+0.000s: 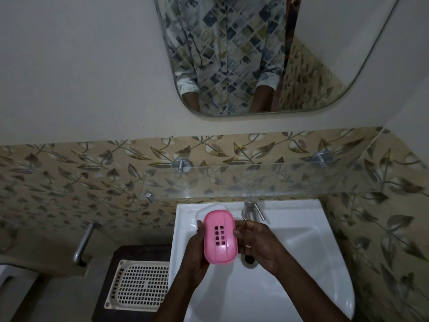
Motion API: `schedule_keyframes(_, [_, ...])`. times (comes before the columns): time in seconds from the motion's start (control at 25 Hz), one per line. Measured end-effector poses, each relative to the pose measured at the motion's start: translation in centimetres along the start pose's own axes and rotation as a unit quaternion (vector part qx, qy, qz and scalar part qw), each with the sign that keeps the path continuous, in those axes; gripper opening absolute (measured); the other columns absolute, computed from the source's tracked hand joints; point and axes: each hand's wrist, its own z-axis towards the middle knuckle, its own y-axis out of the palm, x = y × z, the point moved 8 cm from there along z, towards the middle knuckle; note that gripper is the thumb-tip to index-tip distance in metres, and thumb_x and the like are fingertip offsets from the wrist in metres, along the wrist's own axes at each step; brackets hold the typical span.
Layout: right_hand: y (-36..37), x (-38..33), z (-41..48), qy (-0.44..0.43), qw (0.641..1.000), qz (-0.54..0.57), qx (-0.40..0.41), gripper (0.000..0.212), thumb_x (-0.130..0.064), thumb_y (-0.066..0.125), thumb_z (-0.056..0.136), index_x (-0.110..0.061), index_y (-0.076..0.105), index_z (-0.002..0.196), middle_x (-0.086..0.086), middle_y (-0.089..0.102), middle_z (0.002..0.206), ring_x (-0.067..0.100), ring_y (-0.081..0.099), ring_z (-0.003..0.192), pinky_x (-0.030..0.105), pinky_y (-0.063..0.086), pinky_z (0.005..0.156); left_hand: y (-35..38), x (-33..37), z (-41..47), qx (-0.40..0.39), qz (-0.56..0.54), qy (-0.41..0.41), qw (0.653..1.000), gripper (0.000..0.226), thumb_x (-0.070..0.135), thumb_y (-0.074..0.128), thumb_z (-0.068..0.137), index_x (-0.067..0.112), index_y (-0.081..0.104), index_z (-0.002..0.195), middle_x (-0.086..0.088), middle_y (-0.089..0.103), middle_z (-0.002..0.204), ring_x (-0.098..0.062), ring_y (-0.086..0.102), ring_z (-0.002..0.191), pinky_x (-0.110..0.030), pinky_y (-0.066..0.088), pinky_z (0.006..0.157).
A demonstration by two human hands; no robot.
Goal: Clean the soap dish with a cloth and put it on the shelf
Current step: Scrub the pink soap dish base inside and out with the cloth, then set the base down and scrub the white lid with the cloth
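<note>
**Left hand (197,252) and right hand (257,245) grip soap dish (220,237) over sink (301,263)**

Each clasps a long edge of the pink dish above the white basin. No cloth is in view, so wiping seems not yet begun. The glass shelf (290,180) above awaits the dish.

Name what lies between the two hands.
The pink soap dish, held by the left hand and right hand over the sink, shown in the head view.
</note>
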Motion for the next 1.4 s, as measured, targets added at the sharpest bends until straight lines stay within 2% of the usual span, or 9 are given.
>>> schedule_keyframes(0.2, [-7.2, -5.8, -0.7, -0.104, 0.992, -0.037, 0.065, 0.027, -0.008, 0.079, 0.065, -0.009, 0.073, 0.092, 0.008, 0.075, 0.081, 0.021, 0.072, 0.073, 0.03, 0.057, 0.057, -2.3, 1.0, 0.0, 0.008, -0.044, 0.047, 0.998, 0.041, 0.041, 0.062, 0.085, 0.01, 0.076, 0.108, -0.016, 0.071, 0.12, -0.026, 0.071, 0.105, -0.036, 0.06, 0.076])
schedule_keyframes(0.36, [-16.0, -7.5, -0.1, -0.164, 0.949, -0.202, 0.176, 0.024, 0.005, 0.078, 0.072, -0.016, 0.076, 0.084, 0.006, 0.073, 0.076, 0.022, 0.068, 0.07, 0.035, 0.056, 0.061, -4.3, 0.3, 0.2, 0.024, -0.083, 0.058, 0.995, 0.04, 0.007, 0.054, 0.091, -0.004, 0.059, 0.129, -0.026, 0.06, 0.134, -0.04, 0.054, 0.128, -0.052, 0.045, 0.106])
schedule_keyframes(0.44, [-18.4, -6.8, 1.4, -0.171, 0.882, -0.379, 0.221, 0.024, 0.006, 0.079, 0.072, -0.014, 0.076, 0.084, 0.009, 0.072, 0.076, 0.027, 0.066, 0.071, 0.037, 0.051, 0.066, -5.0, -0.2, 0.0, 0.057, -0.084, 0.051, 0.994, 0.043, 0.002, 0.055, 0.089, -0.005, 0.056, 0.132, -0.027, 0.06, 0.133, -0.041, 0.056, 0.124, -0.05, 0.049, 0.1])
schedule_keyframes(0.6, [-18.2, -3.6, 4.6, -0.225, 0.647, -0.697, 0.212, 0.033, 0.013, 0.073, 0.076, -0.006, 0.076, 0.103, 0.017, 0.071, 0.106, 0.036, 0.067, 0.102, 0.039, 0.055, 0.082, -5.6, -0.6, -0.4, 0.093, -0.074, 0.051, 0.992, 0.038, -0.004, 0.06, 0.084, 0.0, 0.063, 0.122, -0.016, 0.075, 0.108, -0.024, 0.074, 0.088, -0.032, 0.06, 0.063])
schedule_keyframes(0.84, [-18.7, -0.9, 6.6, -0.159, 0.57, -0.787, 0.175, 0.037, 0.009, 0.057, 0.087, -0.008, 0.07, 0.117, 0.016, 0.067, 0.117, 0.035, 0.06, 0.11, 0.045, 0.054, 0.087, -6.8, -1.4, -1.0, 0.09, -0.093, 0.047, 0.99, 0.045, 0.001, 0.068, 0.074, 0.0, 0.065, 0.119, -0.023, 0.07, 0.117, -0.027, 0.074, 0.091, -0.034, 0.06, 0.064])
schedule_keyframes(1.04, [-18.2, -3.5, 2.2, -0.23, 0.693, -0.622, 0.282, 0.032, 0.011, 0.063, 0.085, 0.001, 0.067, 0.115, 0.024, 0.064, 0.114, 0.043, 0.059, 0.106, 0.048, 0.054, 0.085, -5.0, -1.1, -1.0, 0.086, -0.081, 0.071, 0.99, 0.057, -0.004, 0.069, 0.073, 0.015, 0.061, 0.127, -0.022, 0.072, 0.114, -0.033, 0.073, 0.096, -0.041, 0.061, 0.071])
schedule_keyframes(1.16, [-14.9, -5.0, -4.1, -0.34, 0.754, -0.425, 0.368, 0.004, -0.017, 0.065, 0.091, -0.016, 0.068, 0.092, 0.005, 0.067, 0.078, 0.022, 0.065, 0.074, 0.02, 0.049, 0.064, -3.3, -1.1, 0.1, 0.087, -0.098, 0.049, 0.99, 0.068, -0.005, 0.068, 0.072, 0.022, 0.052, 0.133, -0.02, 0.074, 0.109, -0.035, 0.072, 0.097, -0.047, 0.06, 0.08])
schedule_keyframes(1.28, [-6.8, -2.4, -4.1, -0.257, 0.874, -0.349, 0.221, 0.026, -0.05, 0.058, 0.084, -0.026, 0.068, 0.079, -0.008, 0.071, 0.067, 0.004, 0.064, 0.06, 0.015, 0.048, 0.054, -0.7, -0.5, 0.9, 0.005, -0.06, 0.038, 0.997, 0.058, -0.004, 0.063, 0.083, 0.002, 0.049, 0.139, -0.029, 0.062, 0.127, -0.045, 0.059, 0.117, -0.056, 0.047, 0.099])
schedule_keyframes(1.4, [0.3, 2.5, -1.3, -0.097, 0.96, -0.261, 0.029, 0.036, -0.058, 0.065, 0.082, -0.027, 0.071, 0.099, -0.016, 0.076, 0.09, -0.001, 0.07, 0.083, 0.017, 0.054, 0.071, 1.1, 0.5, 0.5, -0.097, -0.041, 0.044, 0.993, 0.053, 0.004, 0.06, 0.086, -0.002, 0.051, 0.138, -0.032, 0.056, 0.134, -0.048, 0.052, 0.126, -0.06, 0.039, 0.108])
